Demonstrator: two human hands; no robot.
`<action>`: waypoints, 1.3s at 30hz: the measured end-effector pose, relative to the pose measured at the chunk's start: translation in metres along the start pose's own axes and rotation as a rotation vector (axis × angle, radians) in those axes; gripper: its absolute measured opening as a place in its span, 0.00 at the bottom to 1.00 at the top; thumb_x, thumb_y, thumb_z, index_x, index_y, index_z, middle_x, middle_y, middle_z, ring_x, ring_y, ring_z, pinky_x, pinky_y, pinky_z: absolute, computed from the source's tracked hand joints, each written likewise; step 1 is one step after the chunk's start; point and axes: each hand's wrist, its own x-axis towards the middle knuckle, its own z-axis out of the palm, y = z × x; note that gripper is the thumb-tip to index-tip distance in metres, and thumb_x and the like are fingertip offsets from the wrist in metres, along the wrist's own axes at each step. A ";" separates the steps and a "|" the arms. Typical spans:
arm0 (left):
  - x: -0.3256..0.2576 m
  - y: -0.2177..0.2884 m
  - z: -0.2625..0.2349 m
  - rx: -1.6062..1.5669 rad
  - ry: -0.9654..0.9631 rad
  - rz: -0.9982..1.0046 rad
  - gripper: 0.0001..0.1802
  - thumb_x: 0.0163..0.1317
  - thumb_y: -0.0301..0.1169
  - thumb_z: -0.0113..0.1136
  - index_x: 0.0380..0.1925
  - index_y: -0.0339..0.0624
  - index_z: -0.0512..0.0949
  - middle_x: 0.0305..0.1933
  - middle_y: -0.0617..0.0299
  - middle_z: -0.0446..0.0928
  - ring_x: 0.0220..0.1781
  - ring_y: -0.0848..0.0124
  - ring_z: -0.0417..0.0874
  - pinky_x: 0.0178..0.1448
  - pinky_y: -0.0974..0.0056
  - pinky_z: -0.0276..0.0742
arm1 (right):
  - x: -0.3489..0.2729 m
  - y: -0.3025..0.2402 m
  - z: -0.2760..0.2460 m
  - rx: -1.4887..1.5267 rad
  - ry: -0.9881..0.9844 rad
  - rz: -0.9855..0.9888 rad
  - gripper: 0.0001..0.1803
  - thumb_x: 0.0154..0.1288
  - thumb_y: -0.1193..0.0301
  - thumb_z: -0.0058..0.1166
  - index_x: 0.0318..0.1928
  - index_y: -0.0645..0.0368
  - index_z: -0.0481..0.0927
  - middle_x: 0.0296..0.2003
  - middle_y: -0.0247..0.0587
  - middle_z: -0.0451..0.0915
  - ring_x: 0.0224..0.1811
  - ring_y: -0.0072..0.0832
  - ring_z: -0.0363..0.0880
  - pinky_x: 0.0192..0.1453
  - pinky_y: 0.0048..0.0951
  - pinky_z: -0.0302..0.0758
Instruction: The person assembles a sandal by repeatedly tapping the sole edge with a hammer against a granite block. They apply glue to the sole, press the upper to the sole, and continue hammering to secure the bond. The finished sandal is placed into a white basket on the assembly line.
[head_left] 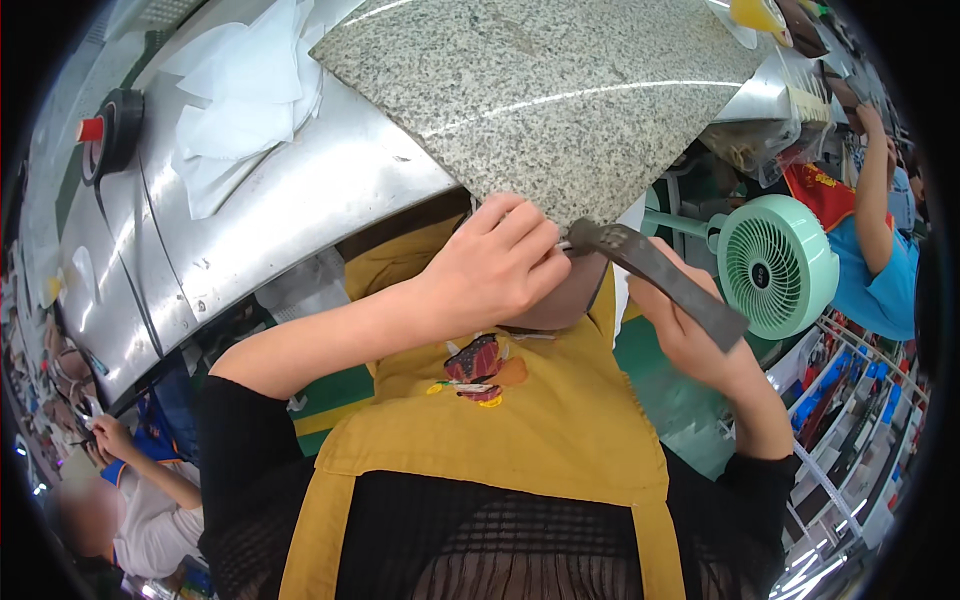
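A dark grey strap-like strip (pixel 665 275) runs slantwise from the stone slab's near corner across my right hand (pixel 690 325). My right fingers are curled behind it and grip it, partly hidden by it. My left hand (pixel 505 262) is closed in a pinch beside the strip's upper end, where a small shiny bit shows at the fingertips; what the fingers hold is mostly hidden. Under my left hand hangs a brown flat piece (pixel 560 305), leather-like, against my mustard apron (pixel 500 425). The granite-patterned slab (pixel 540 110) lies just beyond both hands.
White sheet pieces (pixel 240 85) are piled on the metal table (pixel 345 150) at the left, near a black roll (pixel 120 135) with a red core. A mint-green fan (pixel 778 268) stands right of my right hand. Co-workers sit at the far left and far right.
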 end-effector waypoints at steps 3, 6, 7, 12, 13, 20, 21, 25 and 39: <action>0.000 -0.001 -0.001 0.007 -0.018 -0.003 0.11 0.41 0.26 0.58 0.28 0.43 0.72 0.32 0.63 0.69 0.39 0.65 0.71 0.47 0.60 0.70 | 0.000 -0.002 0.003 0.084 0.040 0.024 0.11 0.65 0.77 0.45 0.48 0.63 0.69 0.31 0.44 0.76 0.30 0.39 0.76 0.33 0.32 0.70; 0.002 -0.006 0.002 -0.101 -0.027 -0.102 0.11 0.42 0.24 0.59 0.29 0.44 0.73 0.31 0.63 0.69 0.39 0.64 0.71 0.47 0.61 0.68 | 0.004 -0.001 0.011 -0.009 -0.040 0.059 0.13 0.64 0.76 0.45 0.49 0.61 0.71 0.34 0.50 0.76 0.36 0.48 0.78 0.36 0.35 0.74; 0.002 -0.005 0.005 -0.166 -0.053 -0.194 0.11 0.42 0.24 0.60 0.29 0.45 0.74 0.30 0.64 0.69 0.39 0.64 0.71 0.47 0.61 0.67 | 0.002 0.001 0.007 0.069 -0.066 0.100 0.12 0.65 0.75 0.45 0.49 0.62 0.70 0.33 0.49 0.75 0.33 0.47 0.77 0.36 0.32 0.73; 0.011 0.000 0.002 -0.135 -0.041 -0.234 0.11 0.43 0.25 0.62 0.29 0.47 0.76 0.30 0.65 0.70 0.39 0.65 0.71 0.48 0.61 0.67 | -0.007 0.010 0.000 0.222 0.060 0.131 0.07 0.68 0.75 0.43 0.45 0.64 0.70 0.26 0.43 0.71 0.25 0.38 0.69 0.32 0.28 0.68; 0.013 0.001 0.005 -0.059 -0.031 -0.209 0.11 0.44 0.25 0.62 0.30 0.48 0.76 0.31 0.66 0.70 0.39 0.65 0.71 0.48 0.61 0.67 | -0.008 0.010 0.002 0.244 0.105 0.112 0.06 0.68 0.76 0.42 0.43 0.64 0.71 0.24 0.41 0.70 0.23 0.33 0.66 0.30 0.27 0.66; 0.014 -0.008 0.000 -0.229 -0.059 -0.270 0.12 0.46 0.25 0.63 0.33 0.49 0.78 0.33 0.66 0.71 0.40 0.65 0.72 0.47 0.60 0.65 | -0.005 0.013 0.011 0.080 0.126 0.047 0.10 0.68 0.76 0.44 0.48 0.64 0.70 0.22 0.41 0.67 0.23 0.26 0.65 0.29 0.29 0.65; 0.013 -0.011 0.001 -0.232 -0.059 -0.250 0.13 0.45 0.26 0.62 0.34 0.49 0.78 0.33 0.67 0.71 0.39 0.66 0.71 0.46 0.60 0.66 | -0.004 0.012 0.008 0.122 0.100 0.060 0.10 0.69 0.76 0.43 0.48 0.64 0.70 0.22 0.40 0.66 0.23 0.25 0.65 0.29 0.29 0.65; 0.009 -0.012 0.005 -0.082 -0.021 -0.073 0.15 0.43 0.28 0.60 0.35 0.47 0.77 0.32 0.67 0.69 0.39 0.67 0.71 0.47 0.59 0.67 | -0.001 0.014 -0.007 0.267 0.035 0.094 0.14 0.65 0.79 0.46 0.51 0.63 0.70 0.33 0.48 0.73 0.34 0.43 0.72 0.36 0.33 0.71; 0.010 -0.002 0.001 0.010 -0.011 -0.067 0.12 0.44 0.27 0.59 0.32 0.46 0.76 0.31 0.66 0.69 0.39 0.67 0.72 0.52 0.59 0.68 | 0.007 0.009 -0.006 -0.087 -0.063 0.005 0.19 0.62 0.74 0.49 0.54 0.60 0.66 0.36 0.51 0.77 0.35 0.51 0.78 0.34 0.42 0.75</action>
